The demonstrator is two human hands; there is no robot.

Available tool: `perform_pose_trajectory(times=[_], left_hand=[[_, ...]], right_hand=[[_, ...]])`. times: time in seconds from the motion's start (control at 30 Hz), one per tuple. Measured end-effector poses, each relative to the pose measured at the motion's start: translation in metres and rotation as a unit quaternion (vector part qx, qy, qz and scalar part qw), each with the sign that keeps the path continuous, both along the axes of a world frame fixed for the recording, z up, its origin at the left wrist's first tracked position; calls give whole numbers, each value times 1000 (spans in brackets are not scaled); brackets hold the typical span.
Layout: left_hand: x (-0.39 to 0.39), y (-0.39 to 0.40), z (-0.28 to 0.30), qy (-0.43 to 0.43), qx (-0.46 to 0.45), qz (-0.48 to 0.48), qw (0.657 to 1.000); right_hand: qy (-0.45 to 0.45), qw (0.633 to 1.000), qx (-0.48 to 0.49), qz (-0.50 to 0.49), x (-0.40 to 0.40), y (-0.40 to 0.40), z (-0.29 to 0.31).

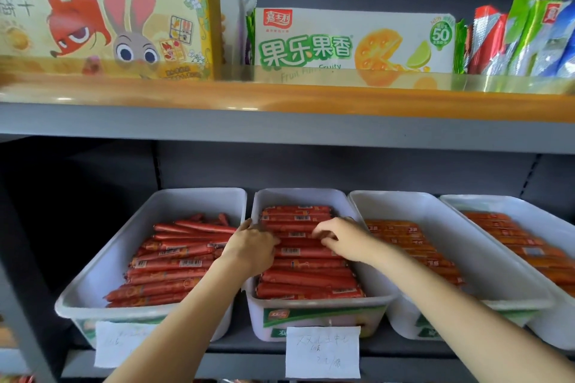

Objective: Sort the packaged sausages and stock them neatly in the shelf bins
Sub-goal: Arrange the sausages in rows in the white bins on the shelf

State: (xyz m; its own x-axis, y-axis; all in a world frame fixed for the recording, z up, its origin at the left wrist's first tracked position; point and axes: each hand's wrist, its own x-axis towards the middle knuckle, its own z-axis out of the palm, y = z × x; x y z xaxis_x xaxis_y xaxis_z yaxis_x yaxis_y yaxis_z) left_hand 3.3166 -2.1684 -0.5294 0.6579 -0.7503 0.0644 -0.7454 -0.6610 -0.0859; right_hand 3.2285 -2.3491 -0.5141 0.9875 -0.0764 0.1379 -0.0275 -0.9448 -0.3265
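Four white bins [314,305] stand on the lower shelf [280,354], all holding red sausages [308,277]; the fourth is cut off at right. Both hands work the second bin. Left hand [252,246] fingers curl onto the sausage row; right hand [339,239] fingers pinch at a sausage just beside them. Two paper labels [323,351] hang below, writing illegible.

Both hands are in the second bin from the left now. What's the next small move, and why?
Probably press the sausages flat and square in the second bin. Left hand and right hand both rest on that pile mid-row, whose rows already lie straight; the left bin looks messier and could come after.
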Motion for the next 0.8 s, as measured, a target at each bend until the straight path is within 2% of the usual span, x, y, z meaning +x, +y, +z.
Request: perform_pose_trajectory(times=[0.17,0.43,0.5,0.57,0.63,0.7,0.8], left_hand=[[-4,0,2,9,21,-2,1000],[-7,1,8,24,63,-18,998],[-8,2,8,24,63,-17,998],[-7,1,8,19,66,-16,998],[-7,0,7,14,75,-14,997],[-6,-1,8,17,45,-18,999],[-6,-2,8,20,-24,-65,997]], right_hand=[[70,988,-97,96,-15,-6,-8],[107,988,-72,81,-4,-3,-4],[142,986,-33,81,-5,-4,-1],[173,980,-42,91,-4,-3,-1],[168,977,-89,93,-3,1,-3],[142,981,-111,75,2,3,-4],[98,992,-79,31,9,3,-7]])
